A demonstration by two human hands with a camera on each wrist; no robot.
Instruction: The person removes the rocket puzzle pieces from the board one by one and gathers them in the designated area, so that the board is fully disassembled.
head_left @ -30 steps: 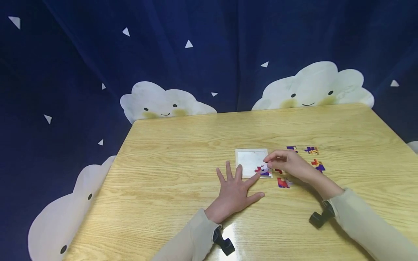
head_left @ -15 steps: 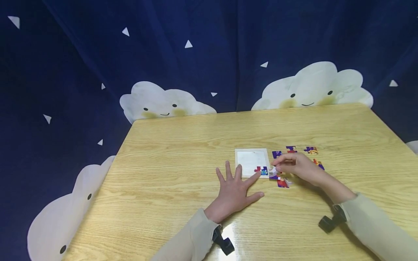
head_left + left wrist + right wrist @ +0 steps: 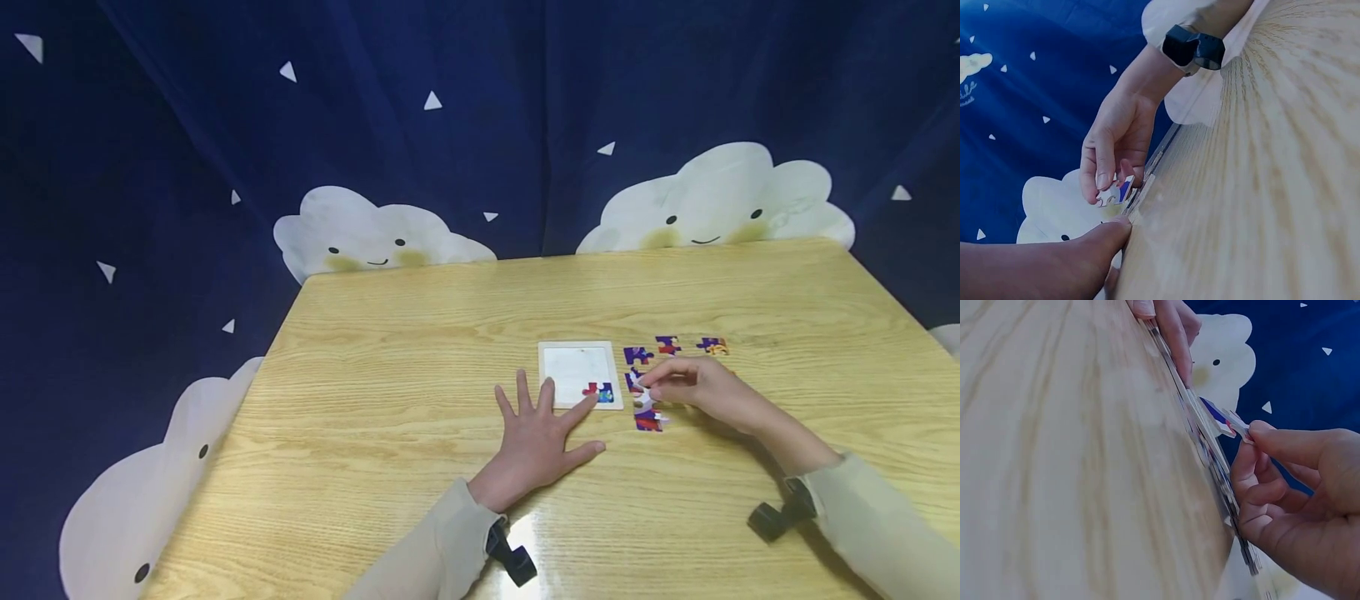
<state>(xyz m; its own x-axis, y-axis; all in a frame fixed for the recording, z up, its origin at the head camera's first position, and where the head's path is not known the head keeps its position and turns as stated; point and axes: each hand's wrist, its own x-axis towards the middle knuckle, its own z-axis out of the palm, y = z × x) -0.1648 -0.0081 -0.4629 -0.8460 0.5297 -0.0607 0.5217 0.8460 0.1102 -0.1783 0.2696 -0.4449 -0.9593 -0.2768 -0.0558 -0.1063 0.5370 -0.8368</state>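
Observation:
My right hand (image 3: 708, 392) pinches a white and purple jigsaw piece (image 3: 642, 403) between thumb and fingertips, over the loose pieces just right of the white puzzle tray (image 3: 577, 344). In the right wrist view the held jigsaw piece (image 3: 1217, 414) is tilted above the tabletop. My left hand (image 3: 536, 450) lies palm down with fingers spread, its fingertips at the tray's lower edge. One finger touches the red and blue pieces (image 3: 602, 392) in the tray's lower right corner. Both the right hand (image 3: 1124, 128) and the held piece show in the left wrist view.
Several loose puzzle pieces lie right of the tray, among them a purple one (image 3: 637, 356), a red and purple one (image 3: 667, 344) and an orange and purple one (image 3: 712, 345). The right hand hides others. A dark blue curtain (image 3: 480, 125) hangs behind the wooden table (image 3: 390, 358).
My right hand has moved right with the piece, from over the tray's lower right corner to over the loose pieces beside it. The left hand has stayed in place.

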